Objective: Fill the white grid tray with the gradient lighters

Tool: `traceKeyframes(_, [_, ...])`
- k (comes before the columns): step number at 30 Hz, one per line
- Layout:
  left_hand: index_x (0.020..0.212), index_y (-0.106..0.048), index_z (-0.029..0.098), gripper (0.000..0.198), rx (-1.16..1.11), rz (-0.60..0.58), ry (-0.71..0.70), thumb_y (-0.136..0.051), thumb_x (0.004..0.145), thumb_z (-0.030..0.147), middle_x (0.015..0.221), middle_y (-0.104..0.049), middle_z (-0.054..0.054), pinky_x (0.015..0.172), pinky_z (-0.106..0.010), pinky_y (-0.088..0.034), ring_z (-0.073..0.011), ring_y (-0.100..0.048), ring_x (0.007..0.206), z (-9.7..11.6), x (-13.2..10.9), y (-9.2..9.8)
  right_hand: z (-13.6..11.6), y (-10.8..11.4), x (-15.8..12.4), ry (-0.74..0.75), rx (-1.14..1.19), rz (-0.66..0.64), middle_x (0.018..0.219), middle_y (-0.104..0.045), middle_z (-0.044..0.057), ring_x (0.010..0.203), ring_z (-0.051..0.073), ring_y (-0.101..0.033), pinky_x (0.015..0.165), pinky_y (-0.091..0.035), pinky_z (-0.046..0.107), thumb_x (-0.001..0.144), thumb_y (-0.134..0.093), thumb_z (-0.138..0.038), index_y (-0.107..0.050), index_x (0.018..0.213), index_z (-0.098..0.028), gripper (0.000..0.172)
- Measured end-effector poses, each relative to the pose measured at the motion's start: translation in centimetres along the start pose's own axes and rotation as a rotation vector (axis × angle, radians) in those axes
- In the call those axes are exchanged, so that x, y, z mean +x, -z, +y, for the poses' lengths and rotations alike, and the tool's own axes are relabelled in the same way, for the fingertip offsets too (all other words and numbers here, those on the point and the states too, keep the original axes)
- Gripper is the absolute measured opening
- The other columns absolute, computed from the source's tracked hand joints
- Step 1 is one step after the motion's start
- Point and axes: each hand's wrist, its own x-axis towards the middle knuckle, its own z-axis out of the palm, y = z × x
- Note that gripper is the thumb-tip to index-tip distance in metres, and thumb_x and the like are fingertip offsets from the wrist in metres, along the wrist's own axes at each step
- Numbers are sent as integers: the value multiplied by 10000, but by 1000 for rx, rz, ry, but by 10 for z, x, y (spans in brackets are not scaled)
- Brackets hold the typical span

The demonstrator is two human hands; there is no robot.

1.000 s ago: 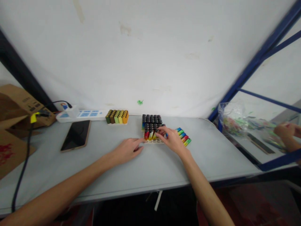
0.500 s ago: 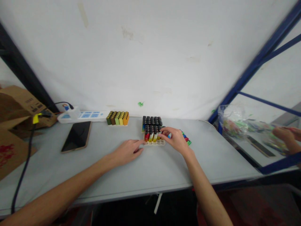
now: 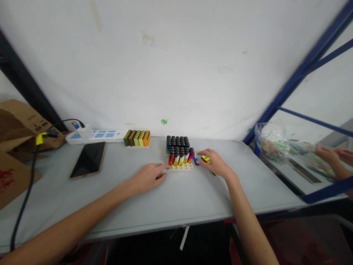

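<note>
Rightward from the tray point(image 3: 180, 168), the right hand point(image 3: 214, 162) has moved to lighters point(image 3: 205, 158), grip unclear; the left hand point(image 3: 150, 178), unclenched, touches the tray. Grey table point(image 3: 171, 206) meets white wall point(image 3: 179, 73).

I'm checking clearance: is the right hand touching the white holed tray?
Apart. The head view shows grey tabletop between the right hand and the white holed tray.

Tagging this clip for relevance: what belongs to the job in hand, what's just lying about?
In the job:
pale tray, left hand at its corner
black-topped lighters standing in it
yellow-and-black piece at the right hand

Apparently lying about:
phone
power strip
brown cardboard
green-to-orange set, untouched; role unclear
</note>
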Motion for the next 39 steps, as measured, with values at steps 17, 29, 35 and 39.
traceKeyframes(17, [1235,-610,213,324,9,2,-12,-449,971,310,796,-673,-21,696,-283,-454,-207,-641,737,-4,0,-4,-12,-24,2,-138,-207,-56,1049,-689,123,945,233,-657,859,-481,324,940,-610,-239,-624,1217,-165,288])
traceKeyframes(29, [1237,-611,219,321,-5,4,-7,-459,973,318,797,-671,-19,712,-274,-463,-201,-644,737,-4,0,-3,-8,7,8,-180,598,392,1106,-731,94,929,196,-700,799,-571,339,851,-698,-413,-630,1157,-213,372])
traceKeyframes(35, [1238,-609,211,322,14,5,-15,-457,969,301,791,-672,-21,706,-280,-463,-207,-645,738,-5,0,-4,-42,15,8,-94,826,205,1023,-758,96,946,208,-712,846,-583,348,812,-760,-450,-664,990,-188,330])
traceKeyframes(39, [1231,-610,207,318,-9,5,-20,-461,966,300,805,-675,-28,710,-280,-471,-205,-649,736,-4,0,-3,-54,6,11,-24,691,147,968,-757,68,830,178,-714,792,-598,327,862,-714,-437,-683,992,-196,276])
